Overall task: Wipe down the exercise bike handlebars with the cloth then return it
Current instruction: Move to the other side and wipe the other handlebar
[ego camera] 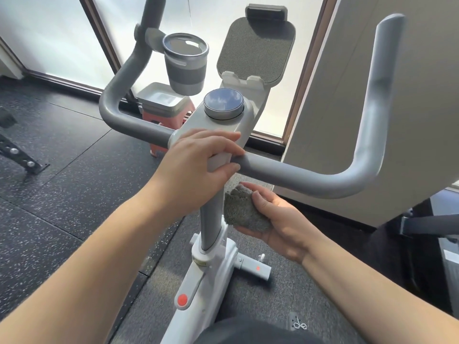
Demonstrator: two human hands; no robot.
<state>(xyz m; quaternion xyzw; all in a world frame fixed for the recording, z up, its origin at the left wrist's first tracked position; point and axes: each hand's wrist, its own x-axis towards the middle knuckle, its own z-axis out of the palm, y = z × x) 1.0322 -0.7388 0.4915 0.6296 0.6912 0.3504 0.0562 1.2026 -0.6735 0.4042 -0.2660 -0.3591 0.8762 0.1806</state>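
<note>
The left hand (196,165) lay on the white centre housing (218,125) of the handlebars (310,177) — its fingers (223,142) stretched nearly straight over the top, thumb tucked beneath the bar. The right hand (278,219) sat lower, just beside the grey upright post (210,219), palm up, fingers curled round the bunched grey cloth (244,211). A cup holder (185,63) hung off the left bar, and a round dial (223,103) topped the housing.
</note>
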